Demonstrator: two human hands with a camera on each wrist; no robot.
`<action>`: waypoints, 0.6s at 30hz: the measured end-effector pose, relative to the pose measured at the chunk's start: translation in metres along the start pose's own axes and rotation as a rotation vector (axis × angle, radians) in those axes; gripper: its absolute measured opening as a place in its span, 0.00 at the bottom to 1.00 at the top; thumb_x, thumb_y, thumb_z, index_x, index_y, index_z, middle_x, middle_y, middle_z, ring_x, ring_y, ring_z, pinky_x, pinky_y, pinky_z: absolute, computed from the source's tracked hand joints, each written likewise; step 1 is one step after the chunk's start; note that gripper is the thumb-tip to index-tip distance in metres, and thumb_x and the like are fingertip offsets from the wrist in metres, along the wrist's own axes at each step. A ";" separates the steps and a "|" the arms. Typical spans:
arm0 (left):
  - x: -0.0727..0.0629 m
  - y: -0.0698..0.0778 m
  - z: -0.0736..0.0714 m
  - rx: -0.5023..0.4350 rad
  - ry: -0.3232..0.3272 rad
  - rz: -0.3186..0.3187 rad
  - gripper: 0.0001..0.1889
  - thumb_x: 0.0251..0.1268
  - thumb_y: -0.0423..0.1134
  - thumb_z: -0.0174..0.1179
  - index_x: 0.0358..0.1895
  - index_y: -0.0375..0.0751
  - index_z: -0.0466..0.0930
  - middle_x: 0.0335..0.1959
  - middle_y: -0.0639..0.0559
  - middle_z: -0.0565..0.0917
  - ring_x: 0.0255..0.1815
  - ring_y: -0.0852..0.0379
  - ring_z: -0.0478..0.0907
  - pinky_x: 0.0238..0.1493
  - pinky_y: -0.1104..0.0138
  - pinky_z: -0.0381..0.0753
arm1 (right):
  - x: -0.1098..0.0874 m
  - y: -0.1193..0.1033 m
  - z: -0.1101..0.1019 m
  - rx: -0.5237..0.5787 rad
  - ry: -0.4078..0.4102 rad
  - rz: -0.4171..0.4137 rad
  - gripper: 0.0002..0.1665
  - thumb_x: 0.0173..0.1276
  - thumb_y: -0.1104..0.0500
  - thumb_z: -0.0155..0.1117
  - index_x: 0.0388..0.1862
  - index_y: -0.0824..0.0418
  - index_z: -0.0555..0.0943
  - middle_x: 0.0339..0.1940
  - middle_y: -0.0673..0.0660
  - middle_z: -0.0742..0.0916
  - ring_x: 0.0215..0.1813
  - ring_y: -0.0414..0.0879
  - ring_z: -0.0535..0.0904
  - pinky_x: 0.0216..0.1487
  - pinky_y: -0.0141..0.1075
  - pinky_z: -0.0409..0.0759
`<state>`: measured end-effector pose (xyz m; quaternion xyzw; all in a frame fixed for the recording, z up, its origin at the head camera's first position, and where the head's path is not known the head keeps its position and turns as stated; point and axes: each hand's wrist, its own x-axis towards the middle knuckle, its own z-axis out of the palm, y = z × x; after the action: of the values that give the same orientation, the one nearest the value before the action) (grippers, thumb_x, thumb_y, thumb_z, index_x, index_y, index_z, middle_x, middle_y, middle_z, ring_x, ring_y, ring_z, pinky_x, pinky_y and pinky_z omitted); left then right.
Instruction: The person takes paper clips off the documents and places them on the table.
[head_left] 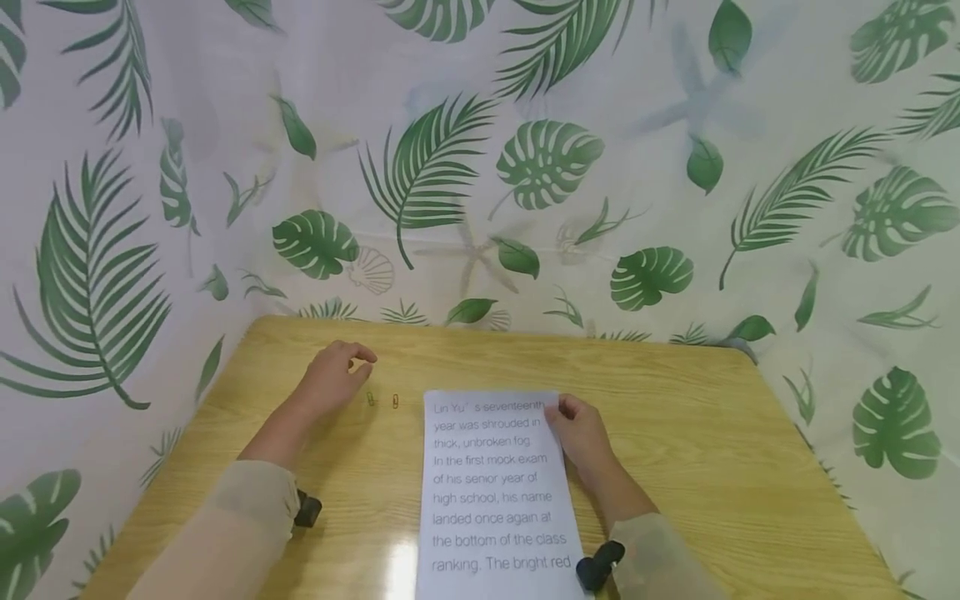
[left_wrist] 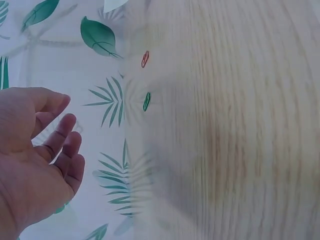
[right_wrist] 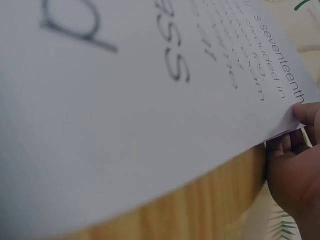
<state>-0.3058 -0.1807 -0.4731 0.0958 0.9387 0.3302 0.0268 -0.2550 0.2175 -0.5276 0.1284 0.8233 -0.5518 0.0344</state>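
A white sheet of paper [head_left: 491, 467] printed with large English text lies lengthwise before me, its near end out of view. My right hand [head_left: 587, 437] pinches its upper right edge, thumb on top and fingers beneath, as the right wrist view shows the paper [right_wrist: 125, 140] at that edge. Left of the paper, a red paper clip [head_left: 395, 401] and a green paper clip [head_left: 370, 399] lie on the table. My left hand [head_left: 333, 379] hovers beside the green clip with loosely bent fingers and nothing between them; in the left wrist view both clips lie apart from it.
The wooden table [head_left: 697, 433] reaches back to a white cloth [head_left: 450, 250] printed with green leaves, which hangs behind it and at the sides. Small black devices sit at both wrists, one by the left sleeve [head_left: 307, 508] and another over the paper's right edge.
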 end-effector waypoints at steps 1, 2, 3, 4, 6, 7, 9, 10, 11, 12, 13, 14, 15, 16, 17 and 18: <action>-0.002 0.001 -0.001 0.000 0.001 0.007 0.16 0.86 0.40 0.54 0.66 0.38 0.82 0.71 0.32 0.77 0.71 0.31 0.75 0.69 0.38 0.79 | 0.002 0.000 -0.001 -0.011 0.014 -0.006 0.21 0.84 0.57 0.59 0.71 0.62 0.81 0.62 0.63 0.86 0.59 0.53 0.82 0.64 0.41 0.81; -0.003 0.002 -0.001 -0.001 0.003 0.010 0.16 0.86 0.40 0.54 0.66 0.38 0.82 0.71 0.32 0.77 0.70 0.31 0.76 0.68 0.39 0.79 | 0.003 0.000 -0.002 -0.028 0.026 -0.017 0.21 0.84 0.58 0.59 0.70 0.63 0.81 0.62 0.64 0.85 0.59 0.53 0.81 0.64 0.42 0.81; -0.005 0.002 -0.001 -0.005 0.003 0.012 0.16 0.86 0.40 0.54 0.65 0.38 0.82 0.71 0.33 0.77 0.70 0.32 0.76 0.68 0.39 0.79 | 0.005 0.000 -0.004 -0.057 0.041 -0.036 0.22 0.84 0.58 0.59 0.70 0.65 0.81 0.60 0.64 0.84 0.58 0.54 0.81 0.62 0.42 0.80; -0.007 0.004 0.000 -0.008 0.005 0.014 0.16 0.86 0.40 0.54 0.65 0.38 0.83 0.70 0.33 0.77 0.70 0.32 0.76 0.68 0.39 0.79 | 0.007 0.000 -0.005 -0.092 0.054 -0.057 0.22 0.83 0.59 0.60 0.70 0.66 0.81 0.59 0.65 0.84 0.58 0.54 0.80 0.61 0.42 0.80; -0.011 0.006 0.002 -0.012 0.001 0.019 0.15 0.86 0.39 0.55 0.64 0.38 0.83 0.70 0.33 0.78 0.69 0.32 0.76 0.68 0.39 0.79 | 0.011 0.000 -0.009 -0.191 0.075 -0.106 0.21 0.83 0.59 0.61 0.68 0.68 0.81 0.54 0.64 0.83 0.54 0.53 0.79 0.56 0.41 0.78; -0.013 0.007 0.003 -0.012 -0.003 0.018 0.15 0.86 0.39 0.55 0.64 0.38 0.83 0.71 0.33 0.78 0.70 0.32 0.76 0.68 0.39 0.79 | 0.012 -0.001 -0.012 -0.239 0.083 -0.129 0.20 0.82 0.59 0.61 0.65 0.69 0.82 0.52 0.63 0.83 0.53 0.53 0.78 0.54 0.40 0.77; -0.015 0.010 0.005 -0.006 -0.009 0.020 0.15 0.86 0.39 0.55 0.64 0.39 0.83 0.71 0.33 0.78 0.69 0.32 0.76 0.68 0.39 0.80 | 0.015 -0.002 -0.016 -0.322 0.082 -0.163 0.17 0.81 0.60 0.62 0.59 0.70 0.83 0.46 0.62 0.84 0.47 0.52 0.78 0.47 0.38 0.76; -0.017 0.011 0.006 -0.002 -0.010 0.022 0.15 0.85 0.39 0.55 0.64 0.39 0.83 0.71 0.33 0.78 0.69 0.32 0.76 0.68 0.39 0.80 | 0.016 -0.003 -0.019 -0.361 0.076 -0.174 0.15 0.81 0.60 0.62 0.57 0.69 0.84 0.44 0.61 0.84 0.45 0.51 0.78 0.45 0.37 0.76; -0.017 0.012 0.007 0.002 -0.011 0.023 0.15 0.85 0.39 0.55 0.63 0.39 0.84 0.70 0.33 0.78 0.69 0.32 0.76 0.68 0.39 0.80 | 0.017 -0.004 -0.020 -0.399 0.071 -0.186 0.13 0.80 0.60 0.62 0.55 0.68 0.84 0.42 0.61 0.85 0.43 0.51 0.79 0.43 0.37 0.76; -0.018 0.013 0.007 0.003 -0.012 0.023 0.14 0.85 0.39 0.56 0.63 0.39 0.84 0.70 0.33 0.78 0.69 0.33 0.77 0.68 0.39 0.79 | 0.017 -0.005 -0.021 -0.425 0.064 -0.190 0.13 0.80 0.60 0.63 0.54 0.68 0.84 0.41 0.60 0.85 0.42 0.50 0.79 0.42 0.37 0.76; -0.019 0.014 0.008 0.004 -0.012 0.023 0.14 0.85 0.39 0.56 0.63 0.39 0.84 0.70 0.33 0.79 0.69 0.33 0.77 0.67 0.39 0.79 | 0.018 -0.006 -0.022 -0.448 0.056 -0.190 0.13 0.79 0.60 0.63 0.54 0.68 0.83 0.41 0.61 0.86 0.41 0.50 0.80 0.42 0.38 0.77; -0.020 0.015 0.009 0.006 -0.014 0.023 0.14 0.85 0.39 0.56 0.63 0.39 0.84 0.70 0.33 0.79 0.69 0.33 0.77 0.67 0.40 0.79 | 0.019 -0.006 -0.022 -0.470 0.049 -0.185 0.14 0.79 0.60 0.64 0.56 0.67 0.83 0.41 0.61 0.86 0.42 0.51 0.80 0.42 0.38 0.78; -0.020 0.016 0.010 0.005 -0.015 0.025 0.14 0.85 0.39 0.56 0.63 0.39 0.84 0.70 0.33 0.79 0.68 0.33 0.77 0.67 0.39 0.79 | 0.019 -0.006 -0.022 -0.489 0.041 -0.179 0.17 0.78 0.60 0.65 0.60 0.67 0.82 0.43 0.61 0.87 0.42 0.51 0.81 0.43 0.39 0.79; -0.021 0.017 0.010 0.005 -0.015 0.026 0.14 0.85 0.39 0.56 0.63 0.39 0.84 0.70 0.33 0.78 0.68 0.33 0.77 0.67 0.39 0.79 | 0.021 -0.005 -0.022 -0.506 0.032 -0.171 0.20 0.78 0.60 0.65 0.64 0.67 0.80 0.44 0.61 0.87 0.43 0.51 0.82 0.44 0.40 0.79; -0.022 0.017 0.011 0.007 -0.018 0.028 0.14 0.85 0.39 0.56 0.63 0.39 0.84 0.71 0.33 0.78 0.68 0.33 0.77 0.67 0.39 0.79 | 0.022 -0.005 -0.022 -0.515 0.024 -0.158 0.24 0.78 0.60 0.66 0.69 0.66 0.77 0.46 0.62 0.87 0.44 0.52 0.82 0.45 0.40 0.80; -0.022 0.017 0.012 0.006 -0.019 0.029 0.14 0.85 0.39 0.56 0.63 0.39 0.84 0.71 0.33 0.78 0.68 0.33 0.77 0.67 0.39 0.79 | 0.023 -0.004 -0.021 -0.522 0.019 -0.146 0.28 0.77 0.60 0.66 0.73 0.66 0.74 0.46 0.62 0.87 0.44 0.52 0.83 0.45 0.41 0.80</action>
<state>-0.2801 -0.1646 -0.4718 0.1129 0.9378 0.3268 0.0307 -0.2762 0.2395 -0.5203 0.0608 0.9451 -0.3204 0.0187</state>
